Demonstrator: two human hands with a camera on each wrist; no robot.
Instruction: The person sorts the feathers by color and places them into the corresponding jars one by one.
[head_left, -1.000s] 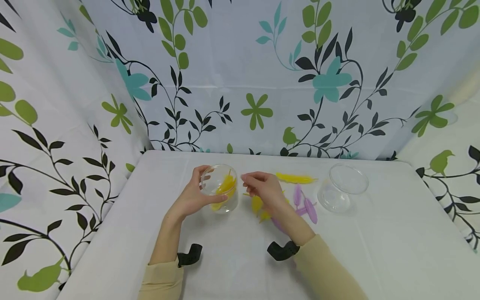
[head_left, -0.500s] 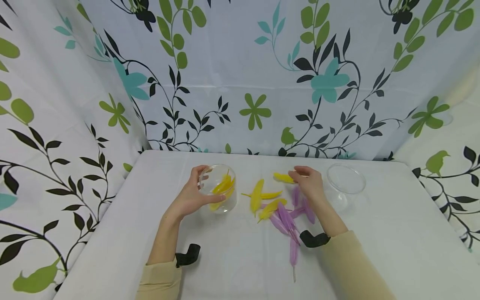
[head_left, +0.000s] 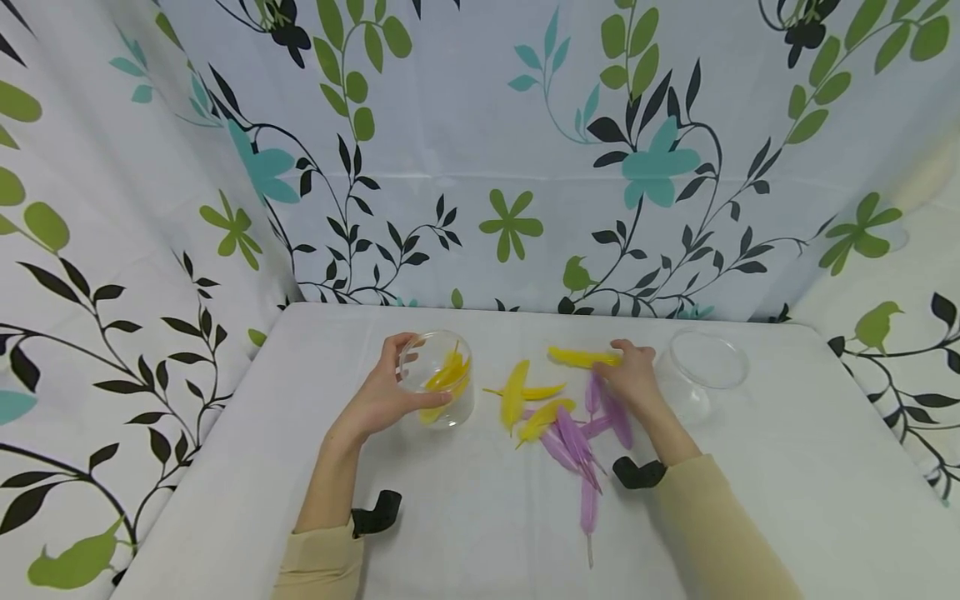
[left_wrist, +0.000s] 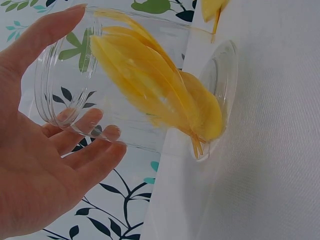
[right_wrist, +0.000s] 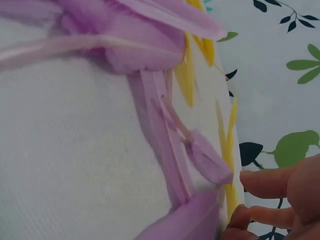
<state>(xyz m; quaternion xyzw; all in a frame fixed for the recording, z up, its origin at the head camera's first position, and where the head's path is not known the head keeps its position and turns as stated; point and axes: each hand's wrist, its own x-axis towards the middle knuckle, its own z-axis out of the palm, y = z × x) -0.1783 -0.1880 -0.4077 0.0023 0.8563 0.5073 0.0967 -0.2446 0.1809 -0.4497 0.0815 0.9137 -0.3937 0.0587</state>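
My left hand (head_left: 378, 387) grips a clear jar (head_left: 463, 408) round its upper part, thumb on the near side and fingers on the far side. Several yellow feathers (left_wrist: 155, 80) lean inside it, quills down at the base in the left wrist view. At the right end of a long yellow feather (head_left: 577, 357) lying on the table is my right hand (head_left: 633, 379). The right wrist view shows its thumb and fingers (right_wrist: 262, 184) apart beside that feather's thin edge. Purple feathers (head_left: 573, 437) lie in a loose pile in front of it.
More yellow feathers (head_left: 513, 396) lie between the held jar and the purple pile. A second clear jar (head_left: 690, 404) stands just right of my right hand. Patterned cloth (head_left: 450, 167) hangs behind the white table (head_left: 465, 533).
My right hand has moved right from beside the jar, over the feathers, to the far yellow feather's right end. The left hand and its jar have stayed about where they were.
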